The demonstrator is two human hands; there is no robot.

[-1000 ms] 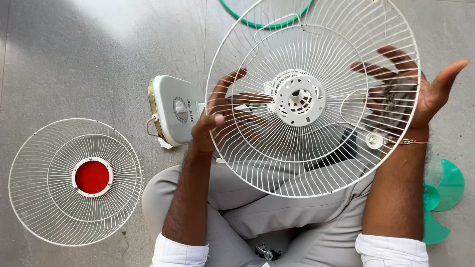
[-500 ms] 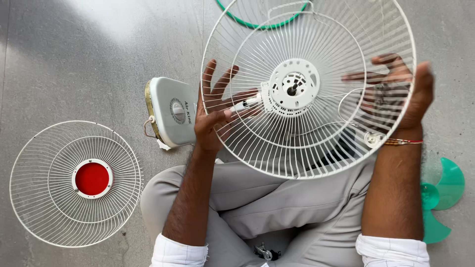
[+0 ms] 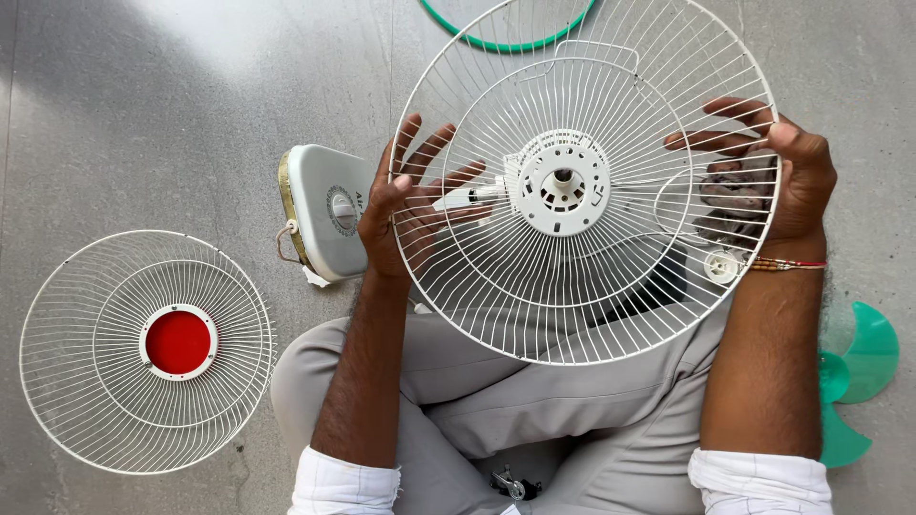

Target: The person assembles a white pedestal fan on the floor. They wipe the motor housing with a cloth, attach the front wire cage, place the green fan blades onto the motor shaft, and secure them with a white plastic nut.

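in the head view, a person sat cross-legged on a grey floor (image 3: 143, 114) in grey trousers (image 3: 534, 410) with white cuffs, holding a round white wire fan guard (image 3: 649, 305) up over the lap, its face turned toward the camera. the left hand (image 3: 405, 205) lay behind the guard's left rim with its fingers spread and the thumb hooked over the outer wire. the right hand (image 3: 773, 176) held the right rim, fingers fanned behind the wires and the thumb on the front of the rim; a thin red and gold bracelet (image 3: 787, 265) circled that wrist. a white plastic hub (image 3: 563, 183) sat at the guard's centre, with a short white stem (image 3: 468, 198) reaching from it toward the left hand. a small white round fitting (image 3: 722, 265) clung to the wires near the right wrist. on the floor just behind the left hand lay a white fan base (image 3: 324, 210) with a dial, partly covered by the guard. well apart, toward the left edge of the floor, lay a second white wire guard (image 3: 76, 381) with a red centre disc (image 3: 177, 341). translucent green fan blades (image 3: 854, 367) lay by the right forearm, and a green ring (image 3: 506, 43) showed at the top edge.
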